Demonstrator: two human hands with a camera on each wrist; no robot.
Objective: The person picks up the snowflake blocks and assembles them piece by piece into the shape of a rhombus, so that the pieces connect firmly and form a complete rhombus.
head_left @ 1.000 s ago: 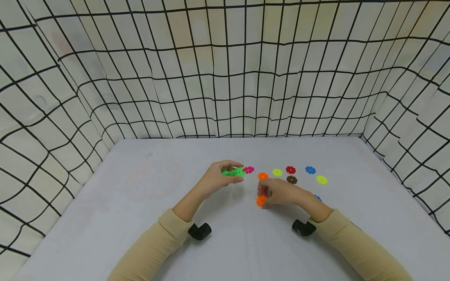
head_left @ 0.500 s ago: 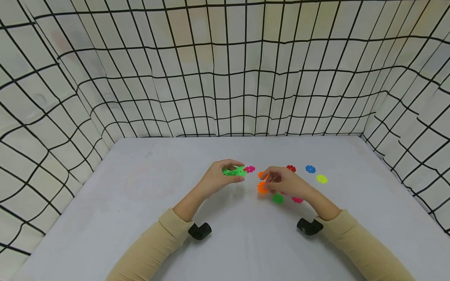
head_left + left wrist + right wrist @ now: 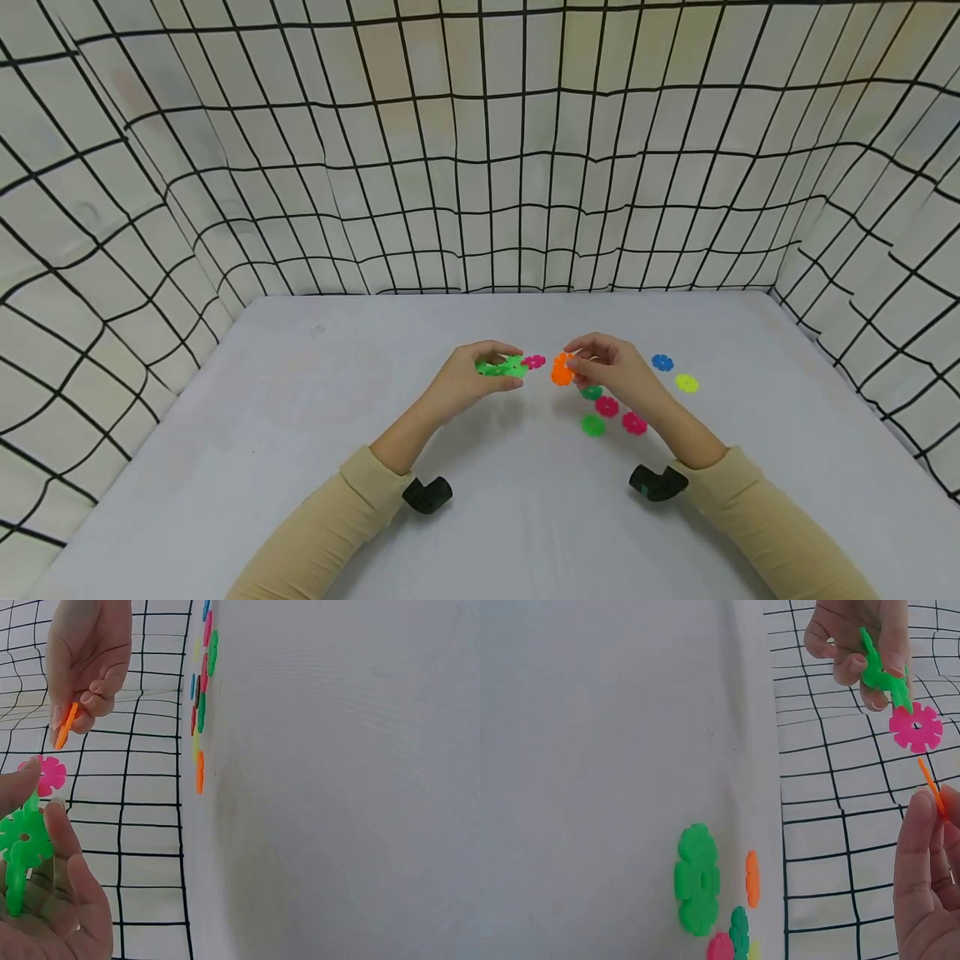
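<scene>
My left hand (image 3: 461, 377) holds a chain of joined green notched plastic discs (image 3: 28, 834) between thumb and fingers. A pink notched disc (image 3: 928, 735) is slotted onto the chain's end and faces my right hand (image 3: 618, 373). Between its thumb and fingertips, my right hand pinches an orange notched disc (image 3: 67, 726), seen edge-on in both wrist views. A narrow gap separates the orange disc from the pink one. Both hands are raised above the white table, level with each other.
Loose discs lie on the white table (image 3: 360, 517): two pink ones, a green one (image 3: 593, 426), a dark green one (image 3: 592, 392), a blue one (image 3: 662, 362), a yellow one (image 3: 687, 383) and another orange one (image 3: 752, 879). Black grid-lined walls (image 3: 517, 183) surround the table.
My right hand has lifted the orange disc off the table and brought it up and away from me, level with the pink disc. My left hand has stayed nearly still.
</scene>
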